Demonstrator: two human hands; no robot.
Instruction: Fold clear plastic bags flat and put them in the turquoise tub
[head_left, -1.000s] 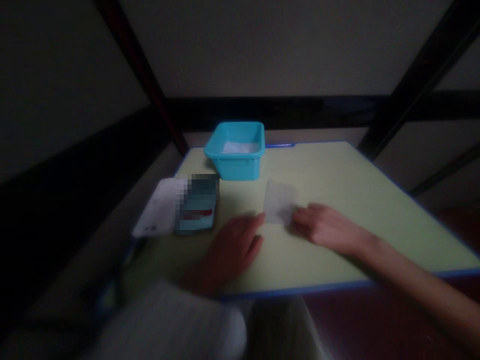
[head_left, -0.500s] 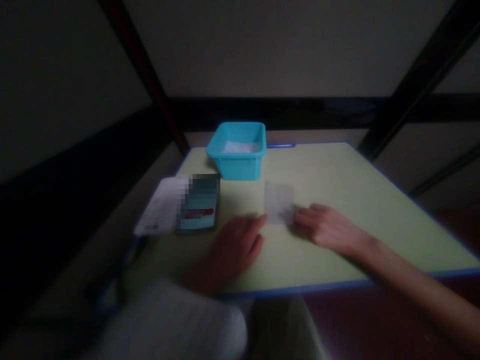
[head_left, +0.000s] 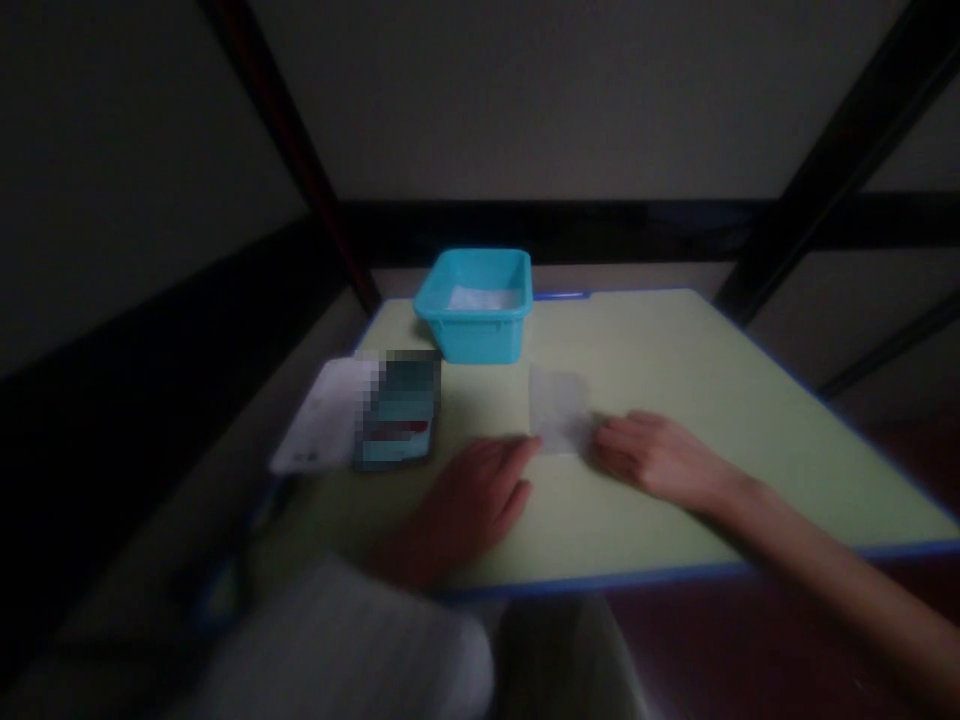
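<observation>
A thin, pale, roughly rectangular sheet [head_left: 559, 405] lies flat on the yellow-green table [head_left: 675, 350]. My left hand [head_left: 484, 495] rests on the table with its index finger stretched to the sheet's lower left corner, thumb apart and nothing held. Just right of the sheet, my right hand [head_left: 645, 450] lies on the table with its fingers curled together at the sheet's right edge. Its fingertips are blurred and in shadow, so whether they pinch anything is hidden.
A turquoise basket [head_left: 484, 338] with white material [head_left: 484, 299] inside stands at the back. Left of my left hand lie a blurred-out dark device [head_left: 401, 410] and a white paper [head_left: 319, 420]. A blue pen-like object [head_left: 562, 296] lies along the far edge.
My left index fingertip has shifted slightly right along the sheet's lower corner. My right hand has moved slightly right. The whole view has shifted a little; the sheet still lies flat.
</observation>
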